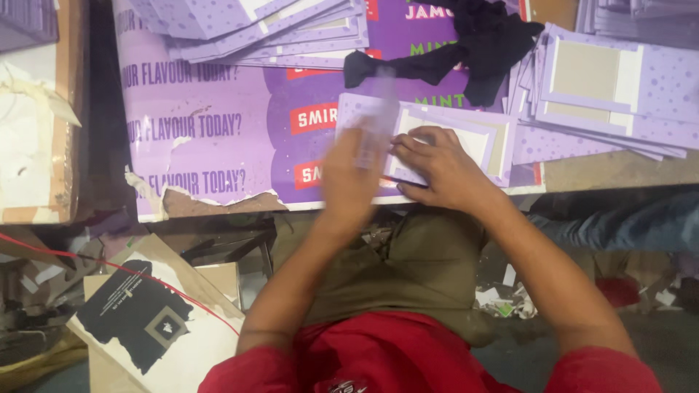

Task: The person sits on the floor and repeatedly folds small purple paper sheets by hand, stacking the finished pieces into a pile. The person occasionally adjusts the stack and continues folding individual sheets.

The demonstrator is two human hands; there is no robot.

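1. Worktop (582,171): covered by a purple printed sheet (211,131).
2. Purple carton blank (466,135): flat near the worktop's front edge.
3. Right hand (440,171): fingers spread, pressing the blank.
4. Left hand (353,175): motion-blurred; grip cannot be told.
5. Risk: uneven pressure could skew the blank.

Both bare forearms are stretched forward from red sleeves and drawn together ahead of the body. The left hand (353,175) is blurred, raised palm-down with fingers extended; whether anything is gripped cannot be told. The right hand (440,169) is laid flat, fingers spread and pressed downward.
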